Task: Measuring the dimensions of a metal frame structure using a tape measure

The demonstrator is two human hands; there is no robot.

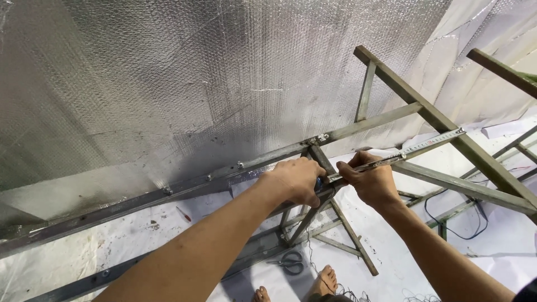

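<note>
Left hand: the left hand [296, 180] is clenched over the tape measure's case on the metal frame [391, 114].
Right hand: the right hand [373, 182] pinches the tape measure [430, 144] blade, which runs up-right along a bar.
Sheet: silver foil insulation [168, 84] is fastened above.
Floor: scissors [291, 262] lie below.

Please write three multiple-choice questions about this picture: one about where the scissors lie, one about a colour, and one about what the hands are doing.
1. Where do the scissors lie?
A. on the white floor sheet under the metal frame
B. on the foil wall
C. in the right hand

2. What colour is the insulation sheet?
A. green
B. silver
C. red

3. What does the right hand do?
A. hangs free
B. holds the scissors
C. pinches the tape measure

Answers: 1 A, they rest below near bare feet. 2 B, it shines silver. 3 C, the fingers grip the blade; the left hand covers its case.
</note>
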